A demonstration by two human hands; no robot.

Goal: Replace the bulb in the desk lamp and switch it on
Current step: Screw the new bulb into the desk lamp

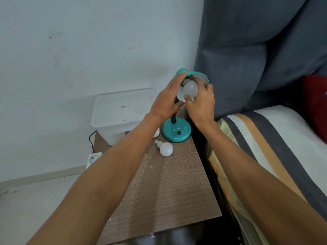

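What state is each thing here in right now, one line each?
Lamp: unlit, shade tipped up.
Bulb in shade: unlit, right hand gripping it.
Left hand: fingers straight against the shade.
Spare bulb: lying loose on the table.
Plastic box: lid on.
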